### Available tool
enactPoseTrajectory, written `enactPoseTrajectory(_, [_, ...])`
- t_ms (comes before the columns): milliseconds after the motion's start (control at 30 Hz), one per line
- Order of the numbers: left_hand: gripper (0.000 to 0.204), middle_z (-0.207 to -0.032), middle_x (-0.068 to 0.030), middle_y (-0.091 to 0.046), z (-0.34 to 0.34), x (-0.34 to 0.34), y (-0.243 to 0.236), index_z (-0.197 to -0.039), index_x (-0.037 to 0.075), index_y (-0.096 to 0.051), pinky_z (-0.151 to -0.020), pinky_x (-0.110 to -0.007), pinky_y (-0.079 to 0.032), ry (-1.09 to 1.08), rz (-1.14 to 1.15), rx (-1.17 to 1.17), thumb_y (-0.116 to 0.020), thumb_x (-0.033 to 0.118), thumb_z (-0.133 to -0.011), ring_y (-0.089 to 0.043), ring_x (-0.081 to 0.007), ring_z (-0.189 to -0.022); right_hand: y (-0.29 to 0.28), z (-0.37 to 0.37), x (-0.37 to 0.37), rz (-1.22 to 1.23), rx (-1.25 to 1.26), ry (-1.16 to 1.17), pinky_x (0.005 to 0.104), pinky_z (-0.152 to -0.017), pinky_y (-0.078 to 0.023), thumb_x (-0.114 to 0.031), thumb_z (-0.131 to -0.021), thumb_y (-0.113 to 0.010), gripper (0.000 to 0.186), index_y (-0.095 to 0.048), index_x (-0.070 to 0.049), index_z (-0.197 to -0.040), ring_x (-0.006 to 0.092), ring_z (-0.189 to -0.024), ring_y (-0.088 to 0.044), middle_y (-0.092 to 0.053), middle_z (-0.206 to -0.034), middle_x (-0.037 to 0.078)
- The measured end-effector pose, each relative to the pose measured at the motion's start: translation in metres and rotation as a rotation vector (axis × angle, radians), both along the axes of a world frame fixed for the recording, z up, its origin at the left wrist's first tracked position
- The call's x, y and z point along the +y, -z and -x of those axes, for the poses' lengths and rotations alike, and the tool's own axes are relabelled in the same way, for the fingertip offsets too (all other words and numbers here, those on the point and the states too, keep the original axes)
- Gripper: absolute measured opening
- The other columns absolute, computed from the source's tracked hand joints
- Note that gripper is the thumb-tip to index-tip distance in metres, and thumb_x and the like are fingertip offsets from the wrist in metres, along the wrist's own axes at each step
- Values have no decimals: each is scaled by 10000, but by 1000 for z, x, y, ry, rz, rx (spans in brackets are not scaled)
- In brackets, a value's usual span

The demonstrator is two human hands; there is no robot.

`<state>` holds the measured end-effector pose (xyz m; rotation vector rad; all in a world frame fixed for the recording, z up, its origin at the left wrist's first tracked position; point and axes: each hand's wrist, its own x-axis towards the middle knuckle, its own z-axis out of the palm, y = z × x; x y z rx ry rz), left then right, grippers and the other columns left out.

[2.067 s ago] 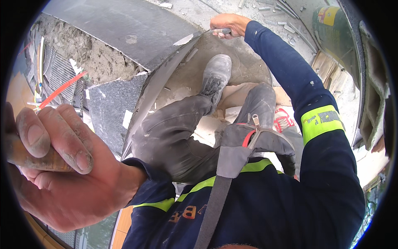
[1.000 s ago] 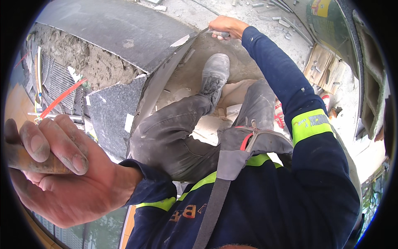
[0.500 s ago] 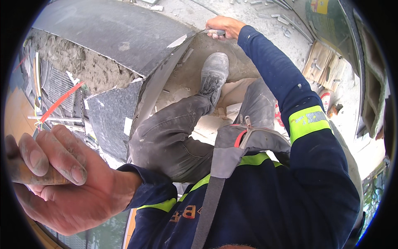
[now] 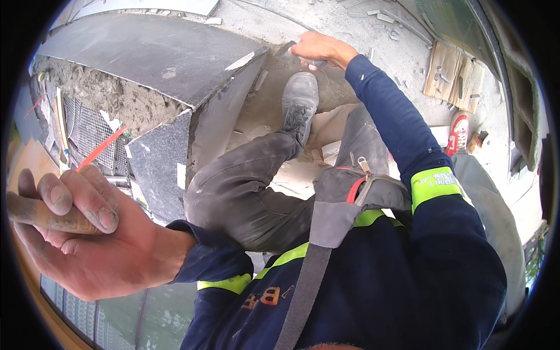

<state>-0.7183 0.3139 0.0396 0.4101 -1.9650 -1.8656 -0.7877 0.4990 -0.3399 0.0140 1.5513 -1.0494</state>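
Overhead, from the head camera: left hand (image 4: 87, 233) raised close to the lens, fingers curled tight round a dusty wooden handle (image 4: 44, 214), apparently held up out of the way. Right hand (image 4: 319, 49) stretched far forward, closed on a small grey tool (image 4: 290, 48) pressed at the corner of the dark stone slab (image 4: 157, 55), just above the grey shoe (image 4: 299, 105). Knee bent, foot planted beside the slab, probably for balance. Rough mortar (image 4: 111, 99) exposed under the slab's edge; wire mesh (image 4: 87, 131) and red rod (image 4: 100, 149) further left.
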Motion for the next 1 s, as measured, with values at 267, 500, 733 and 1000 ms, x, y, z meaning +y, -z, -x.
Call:
enactPoseTrajectory(267, [252,-723,-89,-500,-31,8,-9,-1153,-110,-551,-546,-289,-278,93,16,104,-491,115,-1057,-345,-118,-502,93,-91,-30,349,42,885,353,-785,-614,-283,-969,-661,766,-270,164,-1453,236,-921,-738,-744,-1093,196])
enactPoseTrajectory(500, [248,-731,-94,-508,-70,-3,-19,-1116,-116,-558,-565,-302,-299,246,-27,141,-500,116,-1054,-353,-120,-496,111,-126,-97,104,170,950,408,-947,-584,-324,-1009,-541,635,-383,185,-1354,324,-1159,-701,-708,-1239,290])
enactPoseTrajectory(733, [267,-753,-107,-534,-98,-3,-18,-1122,-97,-559,-555,-296,-303,-5,32,152,-498,159,-1077,-366,-127,-510,51,-168,-104,52,103,912,483,-860,-571,-320,-1014,-507,528,-454,145,-1259,419,-977,-729,-714,-1077,339])
enactPoseTrajectory(1000, [330,-888,-90,-616,-75,17,-3,-1251,-26,-599,-478,-226,-412,-231,57,76,-543,267,-1110,-517,-121,-591,79,-146,-51,237,110,891,342,-590,-537,-365,-1058,-512,408,-507,-19,-1275,165,-737,-634,-706,-1019,129])
